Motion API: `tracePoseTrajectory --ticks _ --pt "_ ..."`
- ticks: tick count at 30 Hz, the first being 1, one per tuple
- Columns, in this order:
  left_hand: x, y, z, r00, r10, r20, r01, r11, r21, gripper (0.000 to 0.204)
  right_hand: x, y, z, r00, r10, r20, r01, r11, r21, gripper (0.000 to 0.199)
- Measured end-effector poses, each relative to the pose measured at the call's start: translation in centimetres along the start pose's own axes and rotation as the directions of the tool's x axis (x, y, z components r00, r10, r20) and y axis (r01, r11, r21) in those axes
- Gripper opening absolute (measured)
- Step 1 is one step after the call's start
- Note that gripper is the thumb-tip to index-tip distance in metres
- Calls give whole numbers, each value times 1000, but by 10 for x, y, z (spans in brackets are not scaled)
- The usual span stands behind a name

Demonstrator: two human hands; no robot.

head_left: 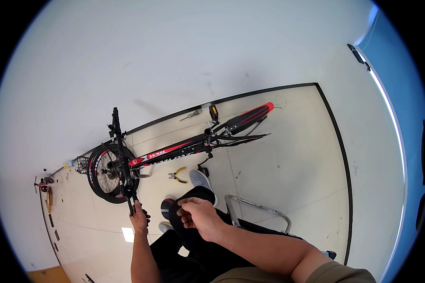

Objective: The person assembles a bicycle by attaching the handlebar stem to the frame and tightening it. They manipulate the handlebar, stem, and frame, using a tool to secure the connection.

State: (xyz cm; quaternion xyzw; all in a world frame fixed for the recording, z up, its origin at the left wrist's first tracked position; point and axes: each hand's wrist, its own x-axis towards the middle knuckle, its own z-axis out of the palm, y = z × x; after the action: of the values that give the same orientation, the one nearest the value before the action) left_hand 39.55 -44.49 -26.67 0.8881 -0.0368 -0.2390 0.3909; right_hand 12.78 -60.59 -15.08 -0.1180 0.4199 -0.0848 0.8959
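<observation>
Right hand (199, 216), close by my knee, pinches a small part I cannot make out, while my left hand (140, 220) has its grip shut on the handlebar (123, 162) to steady the bike (174, 151) lying on the floor (278, 165) near the wall (151, 61).

Yellow-handled pliers (177, 175) lie on the pale tiled floor (288, 160) at the frame's centre, just below the bicycle frame. A bent metal tube frame (259, 210) stands right of centre, lower down. A wire basket (82, 164) sits at the left against the white wall (174, 61).
</observation>
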Motion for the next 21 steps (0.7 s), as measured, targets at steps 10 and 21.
tracePoseTrajectory --ticks 10,21 --pt "24 -26 0 935 344 -92 -258 833 490 59 3 6 -3 1000 3 13 -3 1000 4 16" --pt "31 -33 -22 884 465 -50 -363 749 554 58 -4 2 -4 1000 12 -20 -11 999 34 13"
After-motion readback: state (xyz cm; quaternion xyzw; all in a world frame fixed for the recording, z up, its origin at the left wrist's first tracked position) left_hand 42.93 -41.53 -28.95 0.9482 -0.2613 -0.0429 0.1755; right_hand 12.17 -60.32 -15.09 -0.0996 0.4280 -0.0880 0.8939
